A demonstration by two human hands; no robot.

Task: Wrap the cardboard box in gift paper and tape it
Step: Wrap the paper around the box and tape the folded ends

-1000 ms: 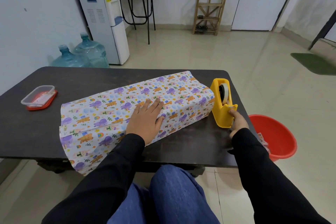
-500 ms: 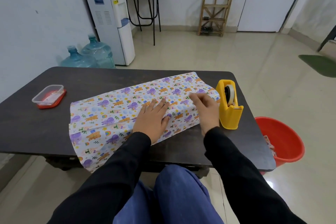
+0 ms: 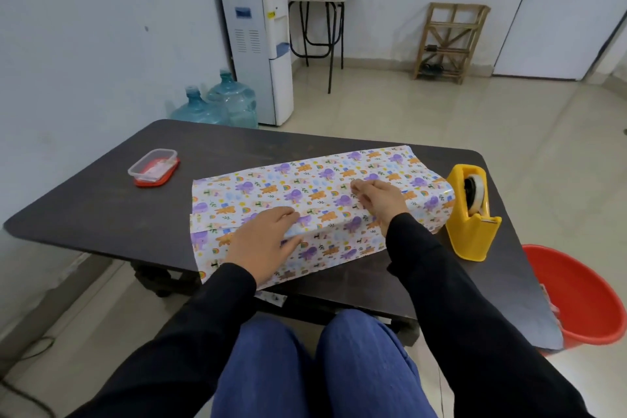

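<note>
**Counts.** One table [image 3: 101,207], one wrapped box [image 3: 305,187], one water dispenser [image 3: 258,54], one red bucket [image 3: 576,299], three blue water bottles [image 3: 234,98], one yellow tape dispenser [image 3: 470,231], one clear container [image 3: 154,168] on a red lid, and two hands.

**Setting.** The table is dark with rounded corners. It stands on a pale tiled floor in a white-walled room.

**Box.** It lies lengthwise on the table under both sets of fingers. The gift paper [image 3: 339,248] is white, printed with purple and orange figures, and hides all the cardboard.

**Hands.**
- Left hand [image 3: 264,241]: the fingers are straight and slightly spread, pressing flat on the near top edge.
- Right hand [image 3: 380,200]: the fingers are close together with the tips on the top face. Whether there is tape beneath them cannot be told.

**Positions.** The tape dispenser stands just beside the right wrist, with the bucket past it. The container lies well beyond the left fingertips.
</note>
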